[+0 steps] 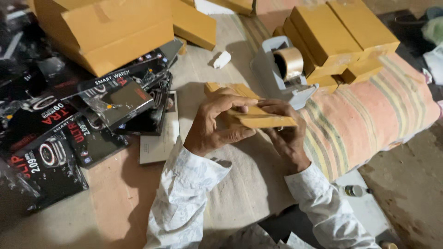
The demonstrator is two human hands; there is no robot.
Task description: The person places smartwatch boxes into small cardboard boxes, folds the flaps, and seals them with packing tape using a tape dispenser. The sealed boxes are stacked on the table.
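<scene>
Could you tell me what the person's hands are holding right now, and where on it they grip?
Both hands hold one flat yellow-brown cardboard box: the left hand clasps its left end, and the right hand supports its right side from beneath.

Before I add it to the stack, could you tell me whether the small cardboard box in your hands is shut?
Shut: the cardboard box shows closed faces, with both hands pressing its flaps flat.

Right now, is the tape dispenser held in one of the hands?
No, the tape dispenser stands on the striped cloth; left hand and right hand hold a flat brown box.
</scene>
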